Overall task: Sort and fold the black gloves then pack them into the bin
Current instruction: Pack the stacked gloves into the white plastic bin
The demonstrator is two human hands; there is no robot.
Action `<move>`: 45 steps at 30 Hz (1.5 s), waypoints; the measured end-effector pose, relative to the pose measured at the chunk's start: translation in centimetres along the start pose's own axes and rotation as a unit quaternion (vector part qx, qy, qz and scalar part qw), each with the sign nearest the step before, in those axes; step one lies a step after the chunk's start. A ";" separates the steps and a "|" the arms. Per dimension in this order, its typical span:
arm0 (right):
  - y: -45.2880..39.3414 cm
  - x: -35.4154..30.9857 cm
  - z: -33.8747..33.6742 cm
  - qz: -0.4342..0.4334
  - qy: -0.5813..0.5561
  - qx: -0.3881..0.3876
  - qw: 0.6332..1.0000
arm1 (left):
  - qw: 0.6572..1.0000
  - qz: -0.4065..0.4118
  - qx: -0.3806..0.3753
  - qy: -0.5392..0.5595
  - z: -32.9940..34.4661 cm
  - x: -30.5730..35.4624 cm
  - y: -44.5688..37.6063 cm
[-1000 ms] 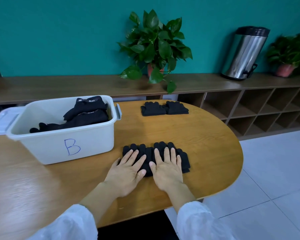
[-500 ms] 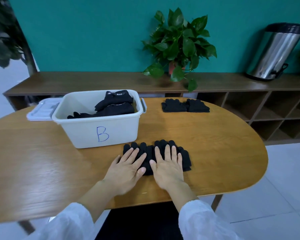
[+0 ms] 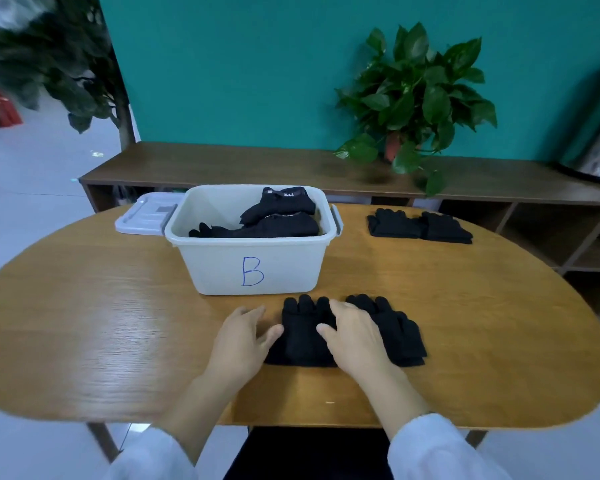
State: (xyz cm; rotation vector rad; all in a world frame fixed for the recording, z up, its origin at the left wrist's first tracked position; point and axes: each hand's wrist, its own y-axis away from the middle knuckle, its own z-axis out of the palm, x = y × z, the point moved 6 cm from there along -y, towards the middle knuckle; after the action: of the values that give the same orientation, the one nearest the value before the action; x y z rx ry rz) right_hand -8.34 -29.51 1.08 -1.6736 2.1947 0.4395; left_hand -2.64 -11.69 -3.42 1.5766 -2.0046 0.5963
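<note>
From the head view, a pair of black knitted gloves point(image 3: 354, 332) is seen lying flat on the oval wooden table point(image 3: 101, 323). The left hand point(image 3: 243, 337) is rested at their left edge, the right hand point(image 3: 355, 336) laid on top, fingers loosely spread, nothing grasped. Just beyond the hands, a white plastic bin point(image 3: 253, 258) marked "B" is filled with folded gloves point(image 3: 278, 216). Farther right, another pair point(image 3: 420, 226) is laid. A teal wall is seen behind.
</note>
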 end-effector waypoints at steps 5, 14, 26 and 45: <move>-1.0 -0.1 1.9 0.018 0.017 -0.039 0.999 | 0.999 -0.008 -0.031 0.019 1.2 0.3 -0.3; -1.6 -0.2 2.3 0.048 0.005 -0.034 0.998 | 0.995 -0.028 -0.092 0.034 2.3 1.3 -1.9; -1.0 -0.5 2.2 -0.016 0.017 -0.004 1.000 | 0.993 -0.051 -0.083 0.073 2.3 0.5 -1.7; -2.1 -4.7 5.0 0.051 -0.002 -0.079 0.996 | 0.982 -0.065 -0.163 0.063 -1.9 -2.8 -1.6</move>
State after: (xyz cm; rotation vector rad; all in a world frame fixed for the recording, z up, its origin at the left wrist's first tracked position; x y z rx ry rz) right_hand -4.70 -23.83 -1.40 -1.6420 2.3020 0.6594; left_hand -0.34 -8.81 -3.68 1.4183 -1.7837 0.2914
